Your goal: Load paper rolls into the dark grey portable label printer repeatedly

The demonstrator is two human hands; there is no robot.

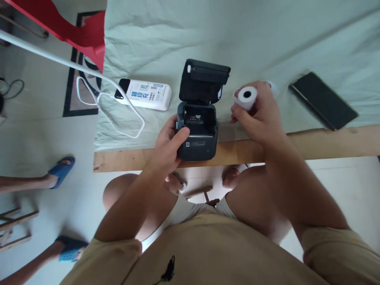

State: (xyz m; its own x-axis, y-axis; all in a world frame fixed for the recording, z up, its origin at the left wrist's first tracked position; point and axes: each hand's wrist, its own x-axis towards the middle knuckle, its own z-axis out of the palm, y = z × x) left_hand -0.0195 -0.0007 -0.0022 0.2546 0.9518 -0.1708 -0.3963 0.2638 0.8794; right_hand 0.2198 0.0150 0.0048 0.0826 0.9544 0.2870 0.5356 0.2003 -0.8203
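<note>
White power bank [144, 94] with cable [109, 103]; black phone [323, 100]; red chair [77, 29].

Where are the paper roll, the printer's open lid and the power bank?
paper roll [246, 97], head view, on its white end face beside the core hole.
printer's open lid [204, 81], head view, middle of the raised dark lid.
power bank [145, 94], head view, on its printed white side.

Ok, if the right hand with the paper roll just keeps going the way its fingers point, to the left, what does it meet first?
Most likely the dark grey label printer with its lid open: the right hand, holding the white paper roll, sits just beside it, fingers pointing at the open compartment. Depth is unclear, so it might pass above.
</note>
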